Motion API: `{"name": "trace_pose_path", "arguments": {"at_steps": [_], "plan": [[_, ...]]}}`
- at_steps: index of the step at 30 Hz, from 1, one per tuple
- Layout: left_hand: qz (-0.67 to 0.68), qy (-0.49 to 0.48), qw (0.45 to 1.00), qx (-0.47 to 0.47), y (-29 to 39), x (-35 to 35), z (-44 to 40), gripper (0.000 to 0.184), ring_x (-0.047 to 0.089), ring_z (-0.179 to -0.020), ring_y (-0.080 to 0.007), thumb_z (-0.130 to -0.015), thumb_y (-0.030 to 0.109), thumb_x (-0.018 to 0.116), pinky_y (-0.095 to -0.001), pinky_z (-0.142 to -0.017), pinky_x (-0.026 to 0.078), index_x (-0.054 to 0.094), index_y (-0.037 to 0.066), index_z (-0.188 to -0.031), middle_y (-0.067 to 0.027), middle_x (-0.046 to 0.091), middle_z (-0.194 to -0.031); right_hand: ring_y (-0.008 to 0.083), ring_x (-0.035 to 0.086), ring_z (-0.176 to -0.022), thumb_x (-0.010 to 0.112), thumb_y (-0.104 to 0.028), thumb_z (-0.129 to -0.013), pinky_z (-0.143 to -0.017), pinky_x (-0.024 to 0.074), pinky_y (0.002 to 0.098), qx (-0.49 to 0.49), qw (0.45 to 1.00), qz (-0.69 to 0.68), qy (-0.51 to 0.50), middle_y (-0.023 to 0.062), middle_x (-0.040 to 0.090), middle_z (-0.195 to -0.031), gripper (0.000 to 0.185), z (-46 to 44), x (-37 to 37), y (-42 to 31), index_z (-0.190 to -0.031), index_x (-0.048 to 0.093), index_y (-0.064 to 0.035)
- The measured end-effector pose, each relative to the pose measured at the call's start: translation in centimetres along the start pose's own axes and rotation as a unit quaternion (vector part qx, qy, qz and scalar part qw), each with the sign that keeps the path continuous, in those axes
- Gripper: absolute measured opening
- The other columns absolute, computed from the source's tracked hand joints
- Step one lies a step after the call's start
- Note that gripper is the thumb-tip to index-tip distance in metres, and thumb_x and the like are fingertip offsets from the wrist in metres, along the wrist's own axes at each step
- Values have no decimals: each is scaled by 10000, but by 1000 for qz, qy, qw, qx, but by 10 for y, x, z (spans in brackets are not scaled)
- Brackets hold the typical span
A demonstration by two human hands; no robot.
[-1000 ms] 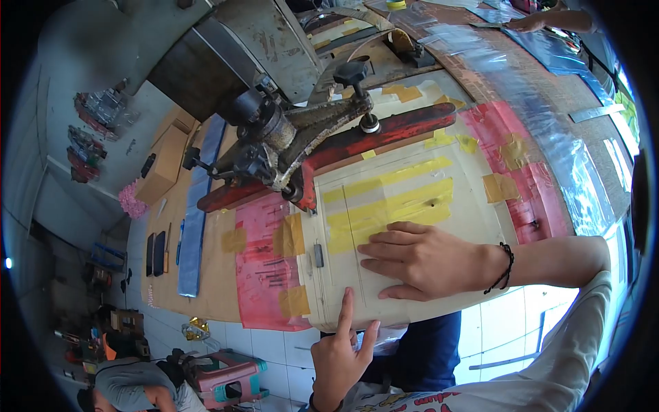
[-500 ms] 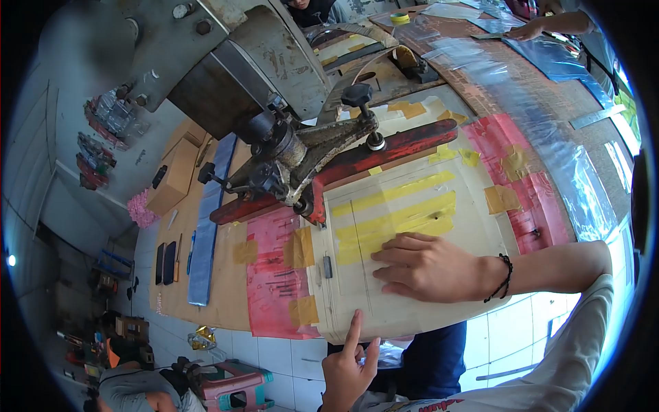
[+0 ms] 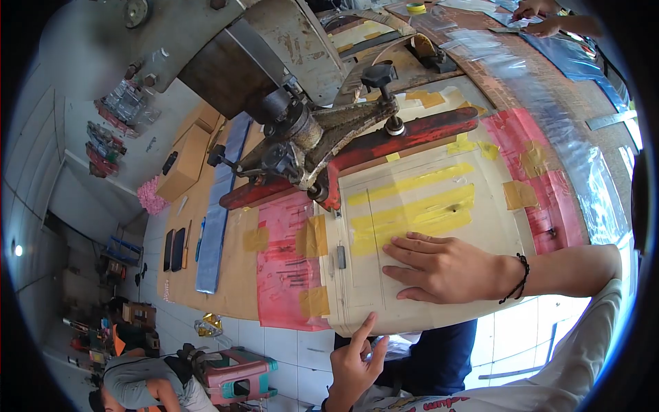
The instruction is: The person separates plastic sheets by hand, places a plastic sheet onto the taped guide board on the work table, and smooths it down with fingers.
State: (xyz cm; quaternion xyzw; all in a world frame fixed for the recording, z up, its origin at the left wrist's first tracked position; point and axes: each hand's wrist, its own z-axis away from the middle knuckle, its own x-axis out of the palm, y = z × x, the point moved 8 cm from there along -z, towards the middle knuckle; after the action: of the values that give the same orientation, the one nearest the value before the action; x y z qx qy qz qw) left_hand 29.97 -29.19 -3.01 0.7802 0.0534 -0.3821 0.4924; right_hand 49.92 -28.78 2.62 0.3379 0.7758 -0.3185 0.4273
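Note:
My right hand [image 3: 446, 269], with a dark braided bracelet [image 3: 525, 277] on its wrist, lies palm down with fingers spread on a cream sheet [image 3: 439, 312]. Yellow tape strips [image 3: 412, 209] run across the sheet just beyond its fingertips. My left hand [image 3: 358, 360] is at the sheet's near edge, index finger and thumb stretched apart, the other fingers curled; the index tip touches or nearly touches the edge. A small grey bar [image 3: 341, 257] lies on the sheet's left part. Beyond it, a red frame [image 3: 412, 137] under a metal press head [image 3: 298, 130] rests across the work.
Pink film [image 3: 292, 264] with brown tape flanks the sheet. Left on the table are a long blue strip [image 3: 223, 206], two dark phone-like objects [image 3: 177, 248] and a cardboard box [image 3: 184, 161]. A co-worker's hands [image 3: 546, 26] are at upper right; another person [image 3: 141, 378] bends at lower left.
The whole view has shifted, so the table and press appear farther right. My right hand stays flat on the sheet. My left hand remains by the near edge, index finger extended.

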Motion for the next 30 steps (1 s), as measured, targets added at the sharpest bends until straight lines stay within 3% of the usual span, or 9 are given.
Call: {"name": "trace_pose_path", "arguments": {"at_steps": [3, 12, 18, 21, 25, 30], "plan": [[-7, -3, 1000, -3, 0, -3, 0, 552, 408, -398, -110, -900, 136, 772, -272, -435, 354, 594, 29, -1412, -10, 417, -488, 366, 597, -1274, 612, -410, -988, -1107, 481, 437, -12, 1000, -3, 0, 244, 635, -1304, 491, -1, -1, -2, -1248, 664, 3], [-53, -18, 998, -33, 4, -5, -16, 653, 430, -402, -129, -919, 202, 762, -297, -438, 385, 503, 39, -1496, -14, 430, -509, 394, 464, -1407, 571, -425, -1001, -1205, 347, 487, 19, 999, -34, -26, 270, 533, -1438, 597, -3, 5, 12, -1326, 588, 75], [-118, -43, 992, -25, 9, -3, -25, 748, 444, -367, -151, -922, 277, 766, -318, -411, 387, 424, 25, -1538, 0, 438, -481, 383, 500, -1378, 588, -431, -984, -1200, 352, 500, 13, 1000, 23, -14, 244, 536, -1457, 603, -4, 7, 11, -1327, 596, 65], [-115, -34, 992, -32, 9, -1, -29, 745, 449, -372, -146, -924, 287, 763, -307, -417, 381, 428, 26, -1535, 2, 441, -477, 359, 510, -1376, 588, -432, -981, -1199, 353, 500, 12, 996, -79, -47, 233, 560, -1438, 602, -1, 6, 5, -1321, 600, 65], [-93, -20, 995, -39, 4, 2, -27, 742, 454, -383, -142, -933, 289, 754, -289, -431, 375, 418, 22, -1538, 3, 438, -476, 340, 504, -1388, 587, -434, -978, -1200, 354, 490, 16, 998, -61, -6, 233, 561, -1444, 622, 4, 6, 9, -1327, 591, 81], [-87, -39, 993, -69, 4, 1, -29, 757, 555, -433, -184, -948, 271, 734, -300, -477, 432, 368, 26, -1564, -68, 556, -527, 344, 473, -1418, 601, -421, -967, -1213, 337, 478, 14, 998, -65, 7, 243, 532, -1474, 637, 5, 11, 13, -1343, 578, 92]]}}
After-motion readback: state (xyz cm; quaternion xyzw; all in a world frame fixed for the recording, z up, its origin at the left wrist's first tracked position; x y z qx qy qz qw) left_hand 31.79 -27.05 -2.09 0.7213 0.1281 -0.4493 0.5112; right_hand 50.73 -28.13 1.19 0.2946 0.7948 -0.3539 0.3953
